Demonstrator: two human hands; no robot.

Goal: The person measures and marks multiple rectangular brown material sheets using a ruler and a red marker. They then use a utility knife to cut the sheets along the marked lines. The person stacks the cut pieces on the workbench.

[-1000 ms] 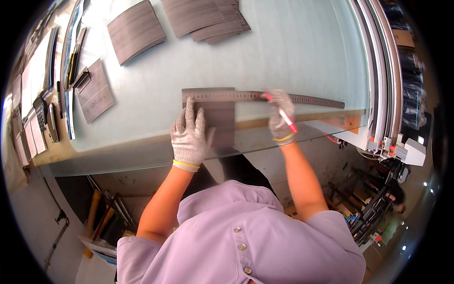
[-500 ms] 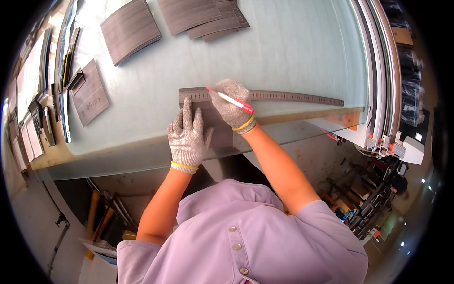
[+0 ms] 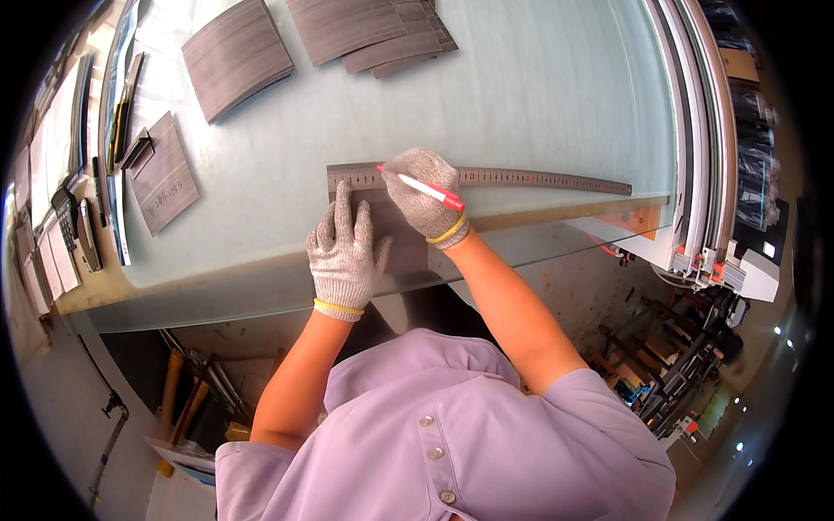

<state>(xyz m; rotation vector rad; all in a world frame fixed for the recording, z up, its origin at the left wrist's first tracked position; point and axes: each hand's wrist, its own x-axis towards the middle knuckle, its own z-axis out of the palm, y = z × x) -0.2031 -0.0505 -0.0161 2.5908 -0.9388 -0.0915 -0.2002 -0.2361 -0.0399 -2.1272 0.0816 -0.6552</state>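
A long steel ruler lies across the upper edge of a grey-brown sheet near the front of the glass-topped table. My left hand, in a knitted glove with a yellow cuff, rests with fingers spread; its index fingertip presses on the ruler's left part. My right hand, gloved alike, is closed around a white marker pen with red ends. The pen's red tip is at the ruler, a little right of my left index finger. My right hand covers part of the ruler and sheet.
At the back lie a neat stack of grey-brown sheets and a fanned pile. On the left are a sheet with handwriting, a calculator and a utility knife. A metal rail borders the right side.
The pen tip has shifted slightly toward me along with my right hand. My left hand stays on the ruler.
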